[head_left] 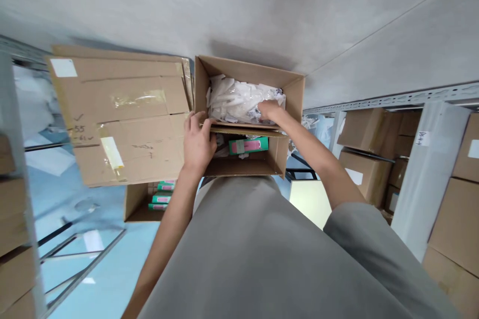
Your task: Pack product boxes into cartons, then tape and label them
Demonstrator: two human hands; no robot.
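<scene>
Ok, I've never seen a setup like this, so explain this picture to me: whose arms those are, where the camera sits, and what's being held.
There is no machine here: both arms belong to a person wearing the camera on their head, looking down past their grey shirt.

Two open cartons stand side by side. The farther carton contains white pieces; the right hand reaches in among them, but whether it holds any is hidden. The left hand rests at that carton's near left corner.

The nearer carton holds a green and pink box. To the left lies flattened cardboard with handwriting, and below it a third carton with more such boxes.
</scene>
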